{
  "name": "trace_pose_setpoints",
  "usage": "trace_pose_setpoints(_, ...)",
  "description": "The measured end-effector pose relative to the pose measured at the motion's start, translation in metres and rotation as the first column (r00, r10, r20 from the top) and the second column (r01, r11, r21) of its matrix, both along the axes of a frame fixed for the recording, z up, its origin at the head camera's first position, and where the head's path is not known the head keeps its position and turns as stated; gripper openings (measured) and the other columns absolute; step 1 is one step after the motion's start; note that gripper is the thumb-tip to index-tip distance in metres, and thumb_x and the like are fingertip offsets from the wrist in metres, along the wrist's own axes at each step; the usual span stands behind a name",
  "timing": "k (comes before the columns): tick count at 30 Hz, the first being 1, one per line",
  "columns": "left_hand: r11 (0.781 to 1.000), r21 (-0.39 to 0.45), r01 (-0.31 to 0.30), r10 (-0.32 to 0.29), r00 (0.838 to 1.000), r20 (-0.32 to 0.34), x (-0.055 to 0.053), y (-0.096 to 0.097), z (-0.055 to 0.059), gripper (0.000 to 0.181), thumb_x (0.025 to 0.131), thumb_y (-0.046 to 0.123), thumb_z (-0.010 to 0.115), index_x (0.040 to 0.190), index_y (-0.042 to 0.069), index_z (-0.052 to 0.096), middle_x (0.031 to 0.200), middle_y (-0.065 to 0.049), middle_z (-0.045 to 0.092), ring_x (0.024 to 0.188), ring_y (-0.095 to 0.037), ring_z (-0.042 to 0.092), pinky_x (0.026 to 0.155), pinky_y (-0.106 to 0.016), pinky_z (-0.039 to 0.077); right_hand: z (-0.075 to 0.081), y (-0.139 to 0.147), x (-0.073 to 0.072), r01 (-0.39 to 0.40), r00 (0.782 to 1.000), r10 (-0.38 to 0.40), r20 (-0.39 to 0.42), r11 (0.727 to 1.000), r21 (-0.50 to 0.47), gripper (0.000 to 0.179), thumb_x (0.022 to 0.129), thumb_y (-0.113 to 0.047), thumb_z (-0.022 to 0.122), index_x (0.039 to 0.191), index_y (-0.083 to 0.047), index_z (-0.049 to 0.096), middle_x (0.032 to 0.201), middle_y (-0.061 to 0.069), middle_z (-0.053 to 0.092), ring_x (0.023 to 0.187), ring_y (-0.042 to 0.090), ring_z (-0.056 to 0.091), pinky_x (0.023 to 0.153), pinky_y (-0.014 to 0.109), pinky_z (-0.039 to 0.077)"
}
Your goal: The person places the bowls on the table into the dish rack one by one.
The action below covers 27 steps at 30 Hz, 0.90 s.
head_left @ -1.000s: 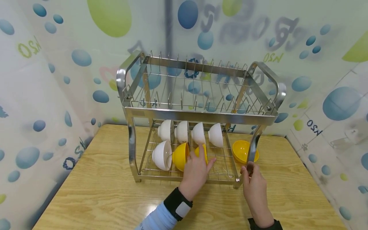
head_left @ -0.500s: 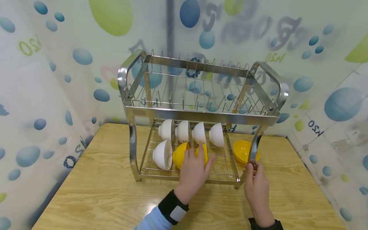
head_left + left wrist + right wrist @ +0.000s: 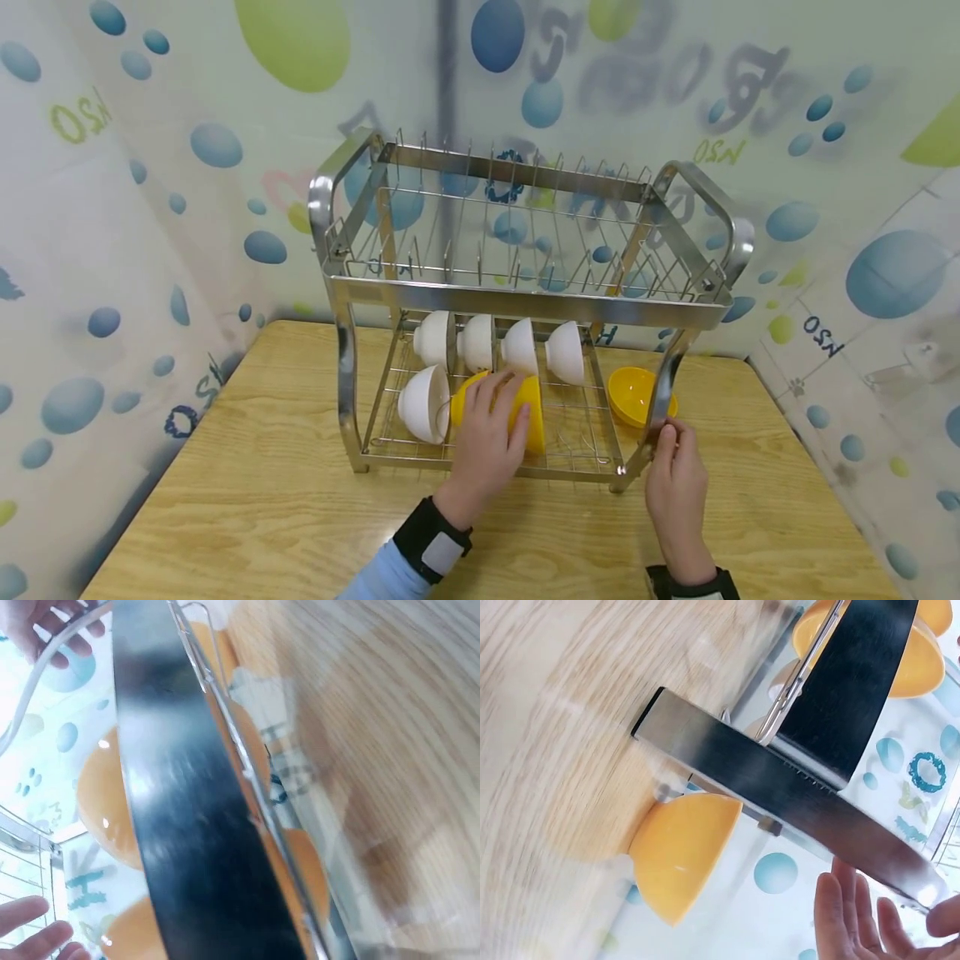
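Note:
My left hand (image 3: 483,446) reaches over the front row of the rack's lower shelf. Its fingers lie lightly bent at the left yellow bowl (image 3: 460,402); the right yellow bowl (image 3: 535,417) stands close beside the thumb. Both bowls sit on edge and are partly covered by the hand. In the left wrist view its fingers (image 3: 34,930) appear spread beyond the steel shelf bar. My right hand (image 3: 678,487) holds the front right post of the metal dish rack (image 3: 525,302), with the post between thumb and fingers in the right wrist view.
Several white bowls (image 3: 564,353) stand on edge in the back row, with another white bowl (image 3: 423,404) at front left. A yellow bowl (image 3: 686,851) rests on the wooden table (image 3: 225,500) right of the rack. Upright wires line the upper shelf.
My left hand has shifted left from the right yellow bowl towards the left one, showing more of the right bowl. My right hand stays at the post, slightly further right.

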State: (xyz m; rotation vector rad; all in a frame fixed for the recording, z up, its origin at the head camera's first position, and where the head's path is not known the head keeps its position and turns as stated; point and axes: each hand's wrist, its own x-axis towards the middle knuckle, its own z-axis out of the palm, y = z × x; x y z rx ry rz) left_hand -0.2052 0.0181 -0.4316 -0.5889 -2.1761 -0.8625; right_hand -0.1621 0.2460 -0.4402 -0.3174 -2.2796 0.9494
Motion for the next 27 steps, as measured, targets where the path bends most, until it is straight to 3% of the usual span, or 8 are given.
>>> trace_pose_setpoints(3, 0.999, 0.039, 0.001, 0.0, 1.0, -0.019, -0.001, -0.006, 0.0, 0.033, 0.095, 0.02, 0.052, 0.124, 0.003, 0.057, 0.129, -0.014, 0.052, 0.116, -0.03, 0.046, 0.096, -0.043, 0.042, 0.0, 0.003, -0.004, 0.011, 1.0, -0.011, 0.011, 0.999, -0.048, 0.039, 0.104, -0.026, 0.031, 0.119, 0.002, 0.052, 0.097, 0.017, 0.064, 0.078, 0.006, 0.05, 0.062, 0.008, 0.035)
trace_pose_setpoints(7, 0.997, 0.078, -0.001, 0.004, 0.999, -0.038, -0.006, -0.012, 0.0, 0.034, 0.096, 0.019, 0.052, 0.123, 0.0, 0.057, 0.129, -0.016, 0.052, 0.116, -0.03, 0.045, 0.096, -0.044, 0.041, 0.001, 0.008, -0.01, 0.006, 1.0, -0.004, 0.014, 0.99, -0.138, 0.042, 0.104, -0.03, 0.028, 0.122, 0.0, 0.051, 0.103, 0.018, 0.063, 0.075, -0.014, 0.046, 0.064, 0.0, 0.037)
trace_pose_setpoints(10, 0.996, 0.085, -0.015, 0.02, 0.999, -0.05, -0.008, -0.017, -0.002, 0.033, 0.096, 0.019, 0.052, 0.123, 0.0, 0.058, 0.128, -0.017, 0.053, 0.115, -0.03, 0.046, 0.096, -0.044, 0.043, 0.003, 0.012, -0.014, 0.005, 1.0, -0.001, 0.023, 0.983, -0.182, 0.043, 0.104, -0.032, 0.027, 0.122, 0.0, 0.05, 0.108, 0.019, 0.064, 0.073, -0.019, 0.047, 0.063, 0.0, 0.04)
trace_pose_setpoints(15, 0.995, 0.091, -0.029, 0.033, 0.999, -0.041, -0.01, -0.026, -0.005, 0.031, 0.094, 0.018, 0.054, 0.121, 0.002, 0.059, 0.127, -0.016, 0.054, 0.119, -0.03, 0.045, 0.105, -0.051, 0.034, 0.002, 0.019, -0.025, 0.035, 0.997, -0.022, 0.067, 0.977, -0.209, 0.048, 0.103, -0.038, 0.027, 0.123, -0.001, 0.05, 0.11, 0.02, 0.064, 0.068, -0.02, 0.047, 0.06, 0.001, 0.04)
trace_pose_setpoints(18, 0.996, 0.079, -0.033, 0.036, 0.999, -0.039, -0.01, -0.031, -0.007, 0.032, 0.094, 0.017, 0.054, 0.121, 0.001, 0.058, 0.128, -0.016, 0.053, 0.121, -0.03, 0.044, 0.107, -0.055, 0.028, 0.0, 0.026, -0.033, 0.063, 0.991, -0.034, 0.132, 0.973, -0.222, 0.052, 0.103, -0.042, 0.026, 0.125, -0.001, 0.048, 0.111, 0.02, 0.064, 0.068, -0.015, 0.049, 0.058, 0.003, 0.038)
trace_pose_setpoints(20, 0.997, 0.072, -0.036, 0.039, 0.998, -0.041, -0.01, -0.034, -0.008, 0.033, 0.094, 0.017, 0.054, 0.121, 0.0, 0.058, 0.128, -0.017, 0.052, 0.121, -0.031, 0.044, 0.107, -0.055, 0.029, 0.0, 0.031, -0.037, 0.083, 0.982, -0.041, 0.182, 0.97, -0.228, 0.054, 0.102, -0.044, 0.024, 0.127, -0.001, 0.045, 0.114, 0.019, 0.062, 0.075, -0.004, 0.056, 0.058, 0.007, 0.04)
trace_pose_setpoints(24, 0.996, 0.084, -0.039, 0.041, 0.999, -0.028, -0.011, -0.039, -0.008, 0.032, 0.095, 0.017, 0.053, 0.122, 0.001, 0.057, 0.129, -0.017, 0.051, 0.12, -0.032, 0.044, 0.104, -0.049, 0.036, -0.004, 0.04, -0.044, 0.102, 0.976, -0.049, 0.214, 0.965, -0.242, 0.057, 0.102, -0.042, 0.024, 0.131, 0.003, 0.043, 0.121, 0.024, 0.056, 0.099, 0.03, 0.058, 0.075, 0.033, 0.048)
trace_pose_setpoints(27, 0.994, 0.099, -0.042, 0.043, 0.999, -0.008, -0.012, -0.044, -0.008, 0.031, 0.096, 0.017, 0.052, 0.123, 0.002, 0.056, 0.131, -0.016, 0.051, 0.121, -0.031, 0.043, 0.102, -0.044, 0.039, -0.009, 0.047, -0.048, 0.106, 0.977, -0.052, 0.206, 0.958, -0.264, 0.056, 0.103, -0.039, 0.026, 0.132, 0.007, 0.041, 0.126, 0.03, 0.049, 0.109, 0.043, 0.049, 0.086, 0.051, 0.042)
